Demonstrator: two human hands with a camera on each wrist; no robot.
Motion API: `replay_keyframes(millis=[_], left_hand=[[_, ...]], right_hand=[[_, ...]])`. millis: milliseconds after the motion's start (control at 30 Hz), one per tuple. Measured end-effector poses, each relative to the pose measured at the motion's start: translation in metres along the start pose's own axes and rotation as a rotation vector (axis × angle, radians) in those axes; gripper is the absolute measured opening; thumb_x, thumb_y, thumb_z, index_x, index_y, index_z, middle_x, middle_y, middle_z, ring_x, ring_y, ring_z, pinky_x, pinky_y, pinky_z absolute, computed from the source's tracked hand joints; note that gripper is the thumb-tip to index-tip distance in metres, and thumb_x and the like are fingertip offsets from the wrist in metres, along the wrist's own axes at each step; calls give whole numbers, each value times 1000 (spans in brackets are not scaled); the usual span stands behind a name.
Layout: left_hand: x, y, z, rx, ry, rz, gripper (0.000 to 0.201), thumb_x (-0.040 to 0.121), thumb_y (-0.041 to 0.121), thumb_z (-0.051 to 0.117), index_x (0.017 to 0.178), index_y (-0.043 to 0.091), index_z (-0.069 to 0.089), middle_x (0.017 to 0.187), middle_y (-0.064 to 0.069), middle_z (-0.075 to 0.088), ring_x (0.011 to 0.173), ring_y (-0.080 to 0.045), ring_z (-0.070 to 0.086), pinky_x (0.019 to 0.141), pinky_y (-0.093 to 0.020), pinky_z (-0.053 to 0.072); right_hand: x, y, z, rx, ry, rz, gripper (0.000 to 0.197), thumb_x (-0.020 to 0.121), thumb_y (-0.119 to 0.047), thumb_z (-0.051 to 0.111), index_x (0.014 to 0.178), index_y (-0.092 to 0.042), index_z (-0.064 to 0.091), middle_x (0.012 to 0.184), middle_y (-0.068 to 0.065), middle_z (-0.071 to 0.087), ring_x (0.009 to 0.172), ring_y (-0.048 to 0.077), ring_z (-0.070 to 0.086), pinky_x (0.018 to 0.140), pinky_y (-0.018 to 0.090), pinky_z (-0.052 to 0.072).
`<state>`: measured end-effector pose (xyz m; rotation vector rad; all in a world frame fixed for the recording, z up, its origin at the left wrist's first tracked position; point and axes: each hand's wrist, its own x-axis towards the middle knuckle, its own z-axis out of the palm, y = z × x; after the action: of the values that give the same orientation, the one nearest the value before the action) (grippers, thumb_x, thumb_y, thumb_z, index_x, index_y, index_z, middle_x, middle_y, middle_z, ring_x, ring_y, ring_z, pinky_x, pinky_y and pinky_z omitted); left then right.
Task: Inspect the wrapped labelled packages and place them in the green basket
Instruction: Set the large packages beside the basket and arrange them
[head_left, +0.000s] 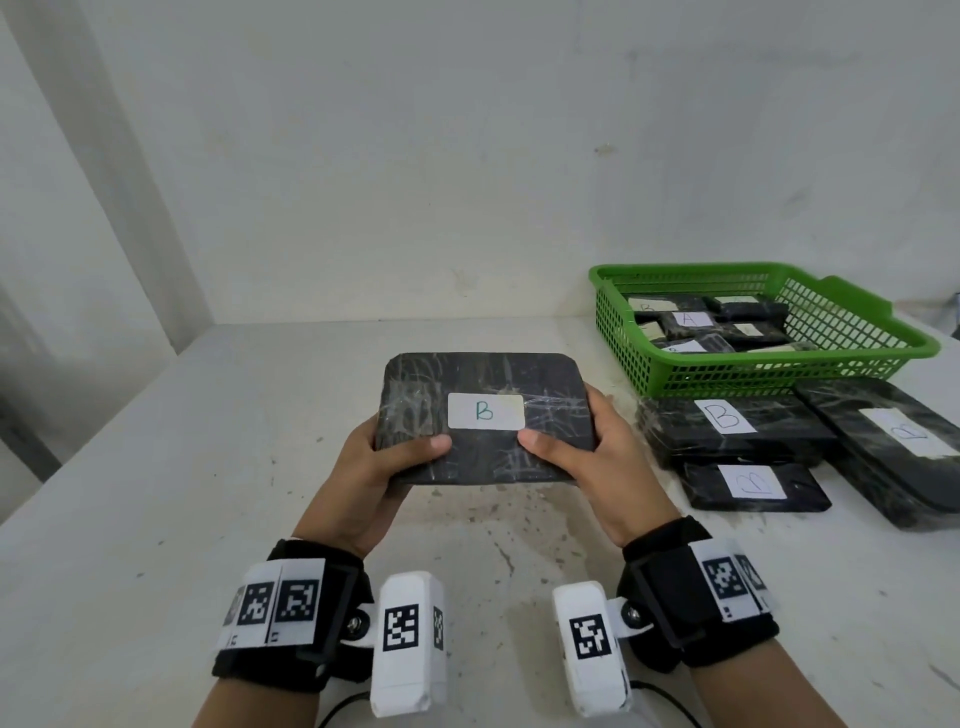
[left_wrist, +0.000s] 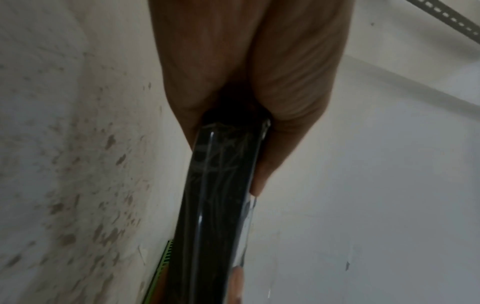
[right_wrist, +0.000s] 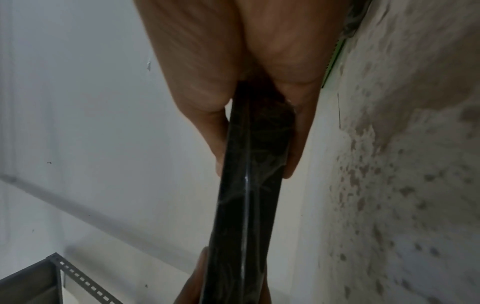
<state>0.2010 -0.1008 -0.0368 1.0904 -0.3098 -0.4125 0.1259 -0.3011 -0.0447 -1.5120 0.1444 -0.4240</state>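
Observation:
A flat black wrapped package (head_left: 483, 384) with a white label marked B faces up, held above the table in the middle. My left hand (head_left: 400, 457) grips its near left edge with the thumb on top. My right hand (head_left: 566, 447) grips the near right edge the same way. The wrist views show the package edge-on (left_wrist: 218, 205) (right_wrist: 249, 195), pinched between thumb and fingers. The green basket (head_left: 872, 332) stands at the back right and holds several labelled black packages.
Three more black packages marked B lie on the table in front of the basket: one (head_left: 727, 431), a smaller one (head_left: 753, 486) nearer me, and one (head_left: 898, 452) at the far right. The white table (head_left: 156, 467) is stained. A wall stands behind.

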Motion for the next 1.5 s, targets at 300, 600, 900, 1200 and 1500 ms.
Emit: replay_keyframes(millis=[300, 600, 900, 1200, 1500], left_hand=[[3, -1, -6, 6, 86, -7, 58, 64, 4, 69, 121, -3, 61, 111, -18, 73, 99, -28, 72, 74, -29, 60], [1, -5, 3, 128, 132, 0, 40, 77, -13, 69, 113, 4, 62, 95, -6, 78, 87, -22, 74, 63, -24, 58], [-2, -1, 8, 128, 128, 25, 58, 68, -7, 76, 122, 2, 58, 102, -10, 76, 90, -23, 75, 64, -27, 59], [-3, -4, 12, 140, 66, 28, 68, 64, 6, 86, 125, 8, 57, 110, -9, 75, 98, -24, 73, 69, -28, 59], [-6, -3, 11, 197, 47, 102, 68, 64, 9, 80, 126, 18, 53, 115, -7, 72, 105, -22, 70, 86, -39, 59]], right_hand=[[1, -8, -3, 323, -128, 35, 49, 88, 11, 52, 134, -6, 54, 117, 10, 71, 105, 19, 68, 84, 29, 58], [-1, -3, -2, 163, -122, 24, 67, 78, -9, 73, 140, -17, 48, 128, 5, 67, 120, 24, 62, 101, 41, 50], [0, -3, -2, 66, -63, -11, 75, 69, -10, 86, 135, -20, 52, 121, 2, 70, 114, 20, 66, 99, 42, 52], [-3, -1, 4, -14, 50, -62, 79, 64, -4, 88, 132, -20, 53, 119, 0, 70, 110, 15, 67, 96, 42, 55], [-3, -4, 7, -27, 120, -91, 56, 64, -36, 80, 115, -23, 60, 107, -6, 74, 102, 9, 69, 96, 39, 54]])
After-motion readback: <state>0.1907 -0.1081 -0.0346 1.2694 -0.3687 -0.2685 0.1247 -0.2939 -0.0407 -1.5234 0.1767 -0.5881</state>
